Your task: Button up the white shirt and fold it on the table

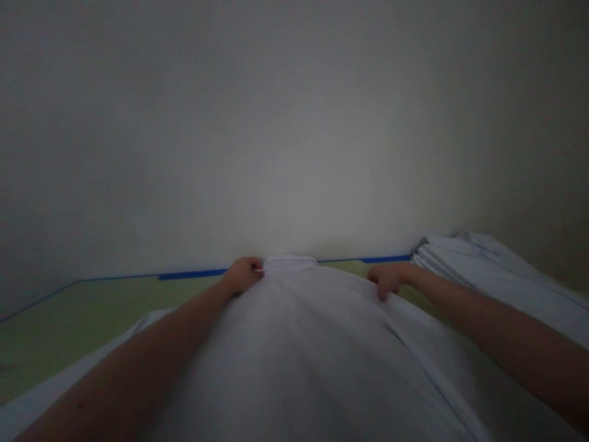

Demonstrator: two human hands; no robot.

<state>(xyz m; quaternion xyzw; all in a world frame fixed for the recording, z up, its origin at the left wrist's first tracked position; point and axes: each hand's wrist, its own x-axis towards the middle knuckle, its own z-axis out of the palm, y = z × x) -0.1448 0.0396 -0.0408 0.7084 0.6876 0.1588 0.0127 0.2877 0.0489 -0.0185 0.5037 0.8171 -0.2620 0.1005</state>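
I see the white garment (313,344) spread flat over the green bench (83,319), its collar toward the wall. My left hand (243,274) pinches the collar edge and my right hand (389,279) presses the shoulder, apparently keeping it taut. Folded cloths (488,270) lie right.

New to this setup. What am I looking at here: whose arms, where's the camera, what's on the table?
There is no machine: a person works with bare hands, and the one camera sits on their head, looking forward and down, so both forearms reach in from the bottom. A white garment lies spread on a green table edged with blue tape, against a plain wall. The left hand pinches the garment's far edge near the collar; the right hand presses on the cloth further right. A pile of white cloth lies at the right.
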